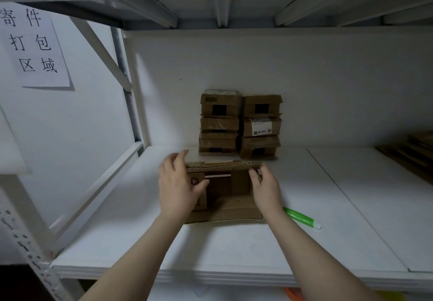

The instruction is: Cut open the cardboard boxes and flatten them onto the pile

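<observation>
Box (225, 197) sat open-topped mid-shelf, near the front, flaps out, corrugated edge of the far flap showing. Both hands were on it.

Left hand (178, 185): laid over the box's left side, thumb across the side flap printed with a recycling mark, fingers loosely spread and reaching past the far-left corner. They were not curled round anything; it looked like pressing, not a clamp.

Right hand (264, 188): on the right wall near the far-right corner, fingers hooked over the wall's top edge, thumb side toward the inside. It gripped the box there.

Green tool (302, 217): pen-shaped, pale tip, lay flat on the shelf (234, 249) just right of the box, near end hidden under the right forearm. Neither hand touched it. Couldn't tell whether a blade was out.

Behind the box, against the back wall, stood two stacks of closed boxes, side by side and touching or nearly so: left stack (219, 122) three high, right stack (261, 126) three high, the middle box of the right one carrying a white shipping label. The open box sat just in front of them, apart.

Flat cardboard pile (412, 153) lay at the far right edge of the shelf, well apart from the box, partly cut off by the frame.

Paper sign (32, 45) with printed Chinese characters hung on the left wall outside the rack frame.
</observation>
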